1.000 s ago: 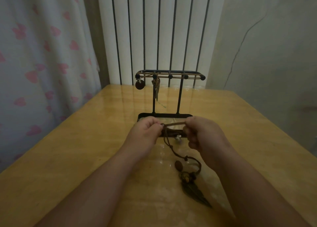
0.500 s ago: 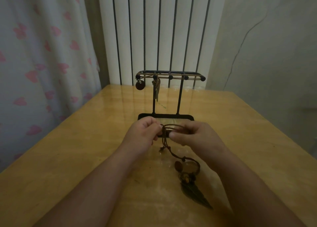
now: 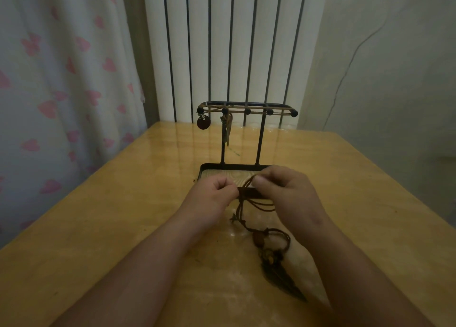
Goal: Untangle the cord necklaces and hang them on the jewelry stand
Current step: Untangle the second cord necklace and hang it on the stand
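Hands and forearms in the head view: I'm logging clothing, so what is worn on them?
Nothing visible: the left hand and right hand are bare, without gloves, rings or watch, and no sleeves show up to the frame's edge.

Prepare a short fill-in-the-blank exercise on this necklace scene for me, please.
1. The left hand and right hand both pinch a brown ____.
2. The leaf pendant lies on the wooden ____.
3. On the jewelry stand, a round pendant hangs at the ____ end.
Missing words: cord; table; left.
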The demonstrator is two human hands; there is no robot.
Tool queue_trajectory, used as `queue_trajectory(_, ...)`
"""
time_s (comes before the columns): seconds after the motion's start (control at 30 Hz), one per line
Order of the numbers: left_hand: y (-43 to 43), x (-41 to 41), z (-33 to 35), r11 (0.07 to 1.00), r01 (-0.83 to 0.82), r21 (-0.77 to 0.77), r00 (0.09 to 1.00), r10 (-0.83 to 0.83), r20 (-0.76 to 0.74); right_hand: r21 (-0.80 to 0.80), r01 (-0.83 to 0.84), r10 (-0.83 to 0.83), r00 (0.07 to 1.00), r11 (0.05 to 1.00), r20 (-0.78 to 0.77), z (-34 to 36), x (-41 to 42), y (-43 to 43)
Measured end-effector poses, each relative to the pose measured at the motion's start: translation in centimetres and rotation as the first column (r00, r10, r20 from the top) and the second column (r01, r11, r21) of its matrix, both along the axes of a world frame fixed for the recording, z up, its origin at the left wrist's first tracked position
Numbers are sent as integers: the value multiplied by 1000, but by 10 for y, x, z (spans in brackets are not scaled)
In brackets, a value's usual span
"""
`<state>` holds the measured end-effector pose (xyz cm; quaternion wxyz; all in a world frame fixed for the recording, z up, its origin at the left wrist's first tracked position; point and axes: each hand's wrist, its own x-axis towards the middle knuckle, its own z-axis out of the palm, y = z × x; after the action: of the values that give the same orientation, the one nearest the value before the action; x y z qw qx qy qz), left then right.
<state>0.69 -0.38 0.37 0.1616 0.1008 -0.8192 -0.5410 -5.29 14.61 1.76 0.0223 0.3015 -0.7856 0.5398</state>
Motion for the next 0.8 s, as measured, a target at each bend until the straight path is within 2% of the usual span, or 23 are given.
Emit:
queue_trajectory(0.07,-1,-1,-1,1000,-10,6,1000,10,29,-356,-42,157,941,934,301,5,4,0)
queue_trajectory(0.13,-1,-1,-1,1000,-9,4,999,8,46,-527,-1,282,846,850,452,9,5,3)
queue_trajectory(0.23,2,-1,-1,1000,2,0,998,-2,60,-504,-21,312,807,863,502,10,-1,6)
queue_trajectory(0.33,4,-2,-2,992,13,129,996,-25,90,-402,-18,239,829,915,506,10,-1,6)
queue_trajectory(0.5,2,-2,0,916,5,402,994,-49,100,-568,206,274,715,797,643,12,3,4)
queue_trajectory(0.57,3,-1,1,889,7,458,995,-52,86,-520,233,207,727,822,654,11,1,6)
queue_trajectory(0.63,3,-1,2,880,11,476,997,-45,61,-382,193,93,782,904,616,10,0,7)
queue_trajectory(0.7,1,-1,1,901,5,434,999,-21,33,-153,149,-52,862,977,504,7,-2,6)
queue_trajectory(0.8,-2,-1,-1,935,12,354,1000,-14,2,118,92,-121,955,989,272,0,-1,-1)
